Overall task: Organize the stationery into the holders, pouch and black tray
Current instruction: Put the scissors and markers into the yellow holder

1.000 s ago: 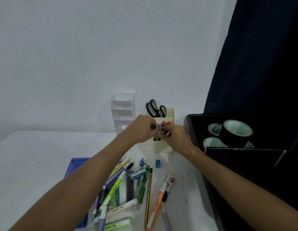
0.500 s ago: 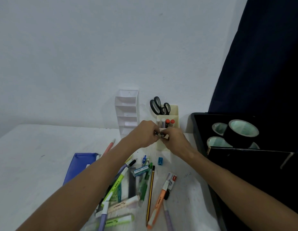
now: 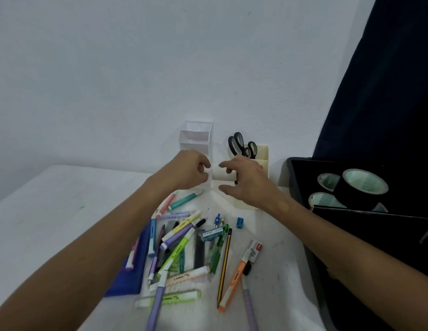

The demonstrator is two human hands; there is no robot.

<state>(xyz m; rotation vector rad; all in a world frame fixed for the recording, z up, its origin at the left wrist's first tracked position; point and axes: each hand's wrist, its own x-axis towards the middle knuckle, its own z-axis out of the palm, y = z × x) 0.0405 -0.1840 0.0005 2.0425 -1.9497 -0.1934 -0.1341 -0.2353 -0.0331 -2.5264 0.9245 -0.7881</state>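
Left hand loosely curled before white holder, holding nothing visible, right hand with fingers spread, small dark item beneath, pens strewn on tabletop

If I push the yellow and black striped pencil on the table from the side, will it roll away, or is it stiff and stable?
The striped pencil looks thin, straight and rigid, so it probably stays stiff when pushed. It seems light and would likely slide easily on the smooth white table. Whether it rolls is uncertain. The green pen lying close alongside would likely stop it on that side.
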